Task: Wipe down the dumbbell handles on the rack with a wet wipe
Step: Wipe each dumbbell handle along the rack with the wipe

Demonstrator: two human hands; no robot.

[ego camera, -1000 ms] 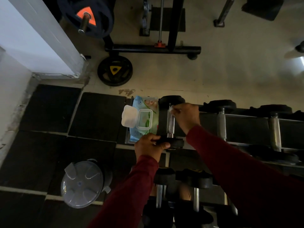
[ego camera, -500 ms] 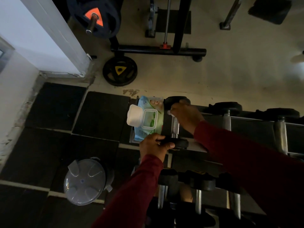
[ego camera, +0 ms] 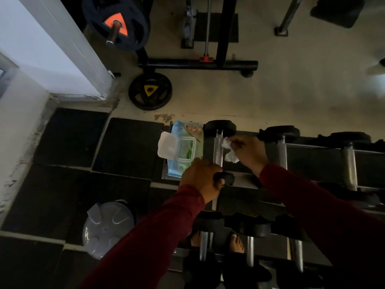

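A grey round bin lid (ego camera: 108, 228) with raised fins sits on the dark floor mats (ego camera: 68, 142) near the lower left. Pale seams run between the mats. Beyond the mats' far edge the floor turns to bare beige concrete (ego camera: 291, 92). A black weight plate with a yellow triangle (ego camera: 150, 91) lies flat on the concrete just past the mats' far edge. Farther back, a dark plate with an orange centre (ego camera: 116, 21) hangs on a steel bar. A black machine base bar (ego camera: 198, 64) crosses the concrete, with upright posts rising from it. A white wall (ego camera: 41, 44) fills the upper left corner.
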